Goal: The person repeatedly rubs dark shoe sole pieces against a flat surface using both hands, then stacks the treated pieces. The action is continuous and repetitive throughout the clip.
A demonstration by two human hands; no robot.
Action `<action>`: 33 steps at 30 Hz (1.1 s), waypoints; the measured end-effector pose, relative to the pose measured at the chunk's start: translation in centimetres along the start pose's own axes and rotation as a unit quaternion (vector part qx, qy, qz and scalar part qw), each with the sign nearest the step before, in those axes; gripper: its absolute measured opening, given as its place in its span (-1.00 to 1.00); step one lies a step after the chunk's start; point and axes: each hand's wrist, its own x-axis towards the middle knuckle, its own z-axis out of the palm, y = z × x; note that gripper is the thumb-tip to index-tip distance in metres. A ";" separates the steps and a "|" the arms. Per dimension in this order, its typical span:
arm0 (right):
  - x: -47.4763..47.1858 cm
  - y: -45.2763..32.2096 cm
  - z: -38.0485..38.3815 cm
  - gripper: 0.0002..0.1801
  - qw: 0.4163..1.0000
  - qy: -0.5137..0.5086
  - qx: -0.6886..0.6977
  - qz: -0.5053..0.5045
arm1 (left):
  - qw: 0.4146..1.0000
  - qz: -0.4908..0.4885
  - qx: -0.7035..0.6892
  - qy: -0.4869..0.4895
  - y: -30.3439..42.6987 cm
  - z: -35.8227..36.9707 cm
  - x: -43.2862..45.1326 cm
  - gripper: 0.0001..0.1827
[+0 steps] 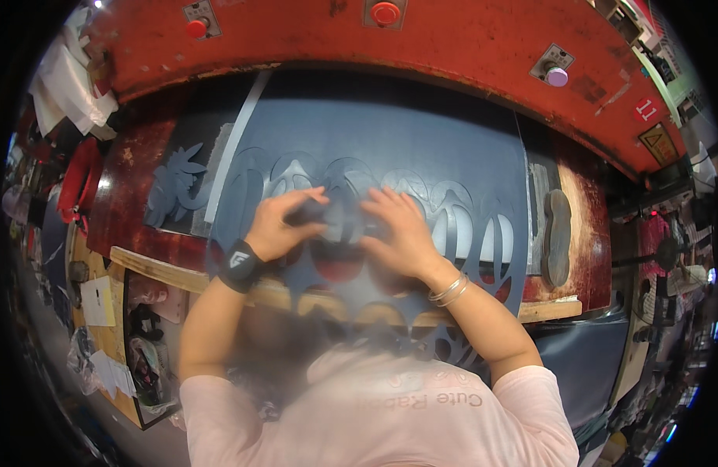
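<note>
A blue-grey sheet [388, 125] lies before me on the press bed, its near half punched with rows of oval and curved cut-outs. The near end hangs over the wooden edge toward my body. My left hand [289, 222], with a black band at the wrist, is over the cut-out rows, thumb and fingers apart. Facing it, my right hand [397, 230] has its fingers spread, with metal bangles on that wrist. Between the hands is a blurred grey oval area [340, 219]; whether it is a loose piece cannot be made out. Contact with the sheet is also unclear.
An orange-red press beam [452, 46] with push buttons spans the far side. Cut blue-grey pieces [178, 187] are piled on the left. A waisted grey block [556, 239] lies at right. Wooden strips [160, 268] edge the near side; a shelf with papers [99, 300] stands lower left.
</note>
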 end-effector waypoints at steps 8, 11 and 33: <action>-0.3 0.9 -0.1 -0.60 0.996 0.053 0.068 0.029 | 0.934 -0.064 -0.067 0.344 -4.4 -9.6 -0.7 -0.63; -0.4 0.8 0.0 -0.57 0.996 0.055 0.062 0.012 | 0.902 -0.226 0.311 0.199 -5.2 -15.2 -2.3 -0.34; -0.8 0.7 0.4 -0.47 0.997 0.062 0.002 -0.036 | 0.832 -0.166 -0.423 0.319 -3.0 -9.4 -0.2 -0.62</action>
